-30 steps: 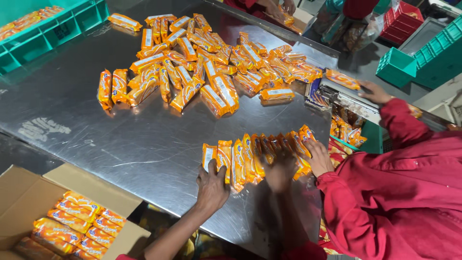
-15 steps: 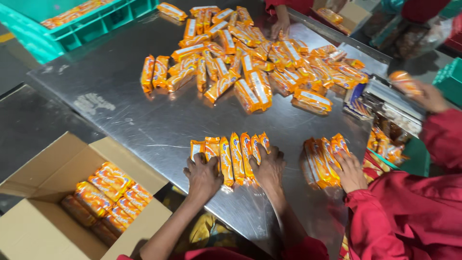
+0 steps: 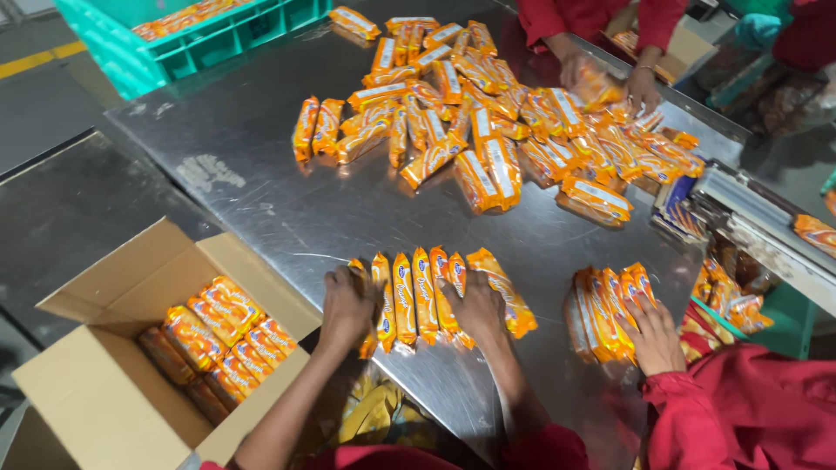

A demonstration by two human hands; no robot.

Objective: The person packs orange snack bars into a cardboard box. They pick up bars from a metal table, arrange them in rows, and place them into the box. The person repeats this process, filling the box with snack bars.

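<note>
Orange snack packets (image 3: 418, 296) lie side by side in a short row at the near edge of the steel worktop (image 3: 261, 183), pressed between both hands. At the row's 9 o'clock end the left hand (image 3: 347, 305) lies palm down, fingers curled over the end packets, forearm running down toward 7 o'clock. The right hand (image 3: 477, 306) presses the 3 o'clock end, fingers spread flat on the wrappers, forearm dropping toward 5 o'clock. An open cardboard box (image 3: 113, 383) partly filled with packets stands at 8 o'clock. A loose heap of packets (image 3: 488, 122) lies at 12 o'clock, and a red-sleeved co-worker's hand (image 3: 655, 335) holds another row at 3 o'clock.
</note>
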